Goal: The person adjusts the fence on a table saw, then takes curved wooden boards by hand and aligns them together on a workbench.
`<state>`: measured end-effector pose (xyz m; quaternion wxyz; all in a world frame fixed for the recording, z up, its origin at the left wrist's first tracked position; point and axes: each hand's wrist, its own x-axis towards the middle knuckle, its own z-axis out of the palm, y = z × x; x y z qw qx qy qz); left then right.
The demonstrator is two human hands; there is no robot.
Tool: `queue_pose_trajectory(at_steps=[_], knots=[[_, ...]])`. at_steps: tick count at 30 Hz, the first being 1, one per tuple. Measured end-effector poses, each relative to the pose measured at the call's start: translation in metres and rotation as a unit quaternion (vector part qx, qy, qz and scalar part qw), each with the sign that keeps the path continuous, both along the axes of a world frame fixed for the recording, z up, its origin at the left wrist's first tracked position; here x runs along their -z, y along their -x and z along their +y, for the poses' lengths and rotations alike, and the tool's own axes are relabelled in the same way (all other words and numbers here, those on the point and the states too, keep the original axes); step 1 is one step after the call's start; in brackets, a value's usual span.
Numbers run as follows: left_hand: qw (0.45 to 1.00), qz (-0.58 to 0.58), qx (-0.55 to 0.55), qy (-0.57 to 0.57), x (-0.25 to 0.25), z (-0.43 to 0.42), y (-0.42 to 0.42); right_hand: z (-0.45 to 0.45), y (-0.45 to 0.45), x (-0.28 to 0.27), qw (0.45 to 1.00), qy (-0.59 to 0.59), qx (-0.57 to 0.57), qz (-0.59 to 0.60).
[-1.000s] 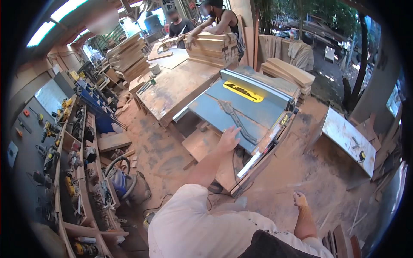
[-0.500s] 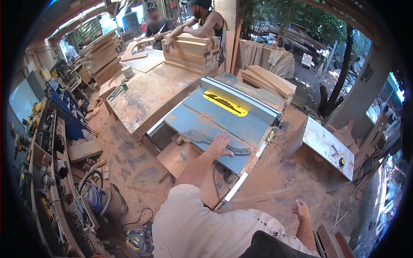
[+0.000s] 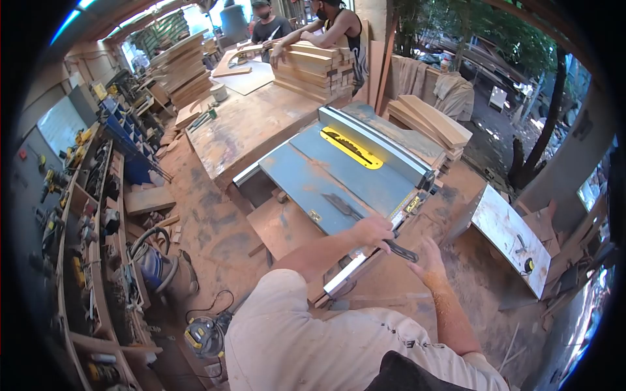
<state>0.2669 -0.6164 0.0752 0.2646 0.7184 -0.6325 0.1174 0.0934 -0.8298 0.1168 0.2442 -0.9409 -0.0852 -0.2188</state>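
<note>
- The push stick (image 3: 400, 250), long, dark and narrow, is held aslant over the near edge of the table saw (image 3: 292, 174); its broader end lies above the blue-grey top, and its handle end is carried out past the front rail (image 3: 345, 274)
- By the left hand (image 3: 373, 231) the stick is grasped near its middle, palm down; the exact wrap of the fingers is hidden
- The right hand (image 3: 430, 262) is held unclenched beside the handle end, fingers spread; whether the stick is touched by it cannot be told
- The stick is judged light and stiff, probably of plastic, so that little bending or breakage is to be expected; some slipperiness may be lent by the sawdust spread over the saw
- The surest hold is judged to be at the handle end, where the stick is slimmest; at the middle it can be balanced in one hand, though with less leverage
- The yellow insert (image 3: 352, 148) is seen well apart from both hands, with the fence (image 3: 385, 144) set just beside it
- Beyond the saw, a stack of planks (image 3: 310, 73) is leaned upon by a co-worker (image 3: 339, 29)
</note>
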Motion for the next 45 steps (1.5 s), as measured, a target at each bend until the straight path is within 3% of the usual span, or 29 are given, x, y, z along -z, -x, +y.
queue_pose_trajectory(at_steps=[1,3,4,6,7,9,10,12,16,18,22,26,32,38,45], knots=[[0.999,-0.030,0.023,-0.018,-0.001,-0.022,0.007,-0.013,0.001,0.000,1.000,-0.002,-0.005,0.000],[0.996,-0.061,0.044,-0.040,-0.004,-0.057,0.017,-0.044,-0.001,0.010,0.956,0.006,-0.079,0.281],[0.996,-0.060,0.054,-0.035,-0.005,-0.072,0.020,-0.063,-0.001,0.020,0.956,0.005,-0.081,0.283],[0.995,-0.062,0.076,-0.031,-0.003,-0.103,0.031,-0.104,0.008,0.040,0.846,-0.260,-0.120,0.450],[0.996,-0.049,0.075,-0.026,-0.001,-0.120,0.039,-0.111,0.024,0.034,0.841,-0.257,-0.115,0.462],[0.992,-0.044,0.115,0.003,0.006,-0.153,0.058,-0.116,0.058,0.027,0.906,-0.319,-0.120,0.251],[0.993,-0.028,0.114,0.006,0.009,-0.168,0.066,-0.124,0.067,0.033,0.903,-0.319,-0.115,0.265],[0.993,-0.060,0.087,-0.054,0.007,-0.194,0.076,-0.139,0.072,0.046,0.855,-0.491,-0.076,0.148],[1.000,-0.005,0.003,0.006,-0.027,-0.202,0.105,-0.179,0.087,0.042,0.832,-0.547,-0.012,0.093],[0.982,0.007,-0.184,0.037,-0.024,-0.182,0.103,-0.204,0.095,0.051,0.830,-0.552,0.007,0.086],[0.911,0.050,-0.406,-0.058,0.007,-0.111,0.084,-0.235,0.115,0.070,0.845,-0.522,0.087,0.079],[0.874,0.042,-0.468,-0.122,0.035,-0.081,0.071,-0.253,0.131,0.113,0.839,-0.507,0.175,0.090],[0.833,0.055,-0.502,-0.225,0.028,-0.090,0.059,-0.249,0.126,0.134,0.825,-0.483,0.260,0.134],[0.798,0.137,-0.552,-0.199,0.032,-0.053,-0.004,-0.226,0.094,0.122,0.816,-0.482,0.289,0.132],[0.751,0.138,-0.619,-0.185,0.045,0.009,-0.104,-0.189,0.044,0.097,0.832,-0.461,0.282,0.127]])
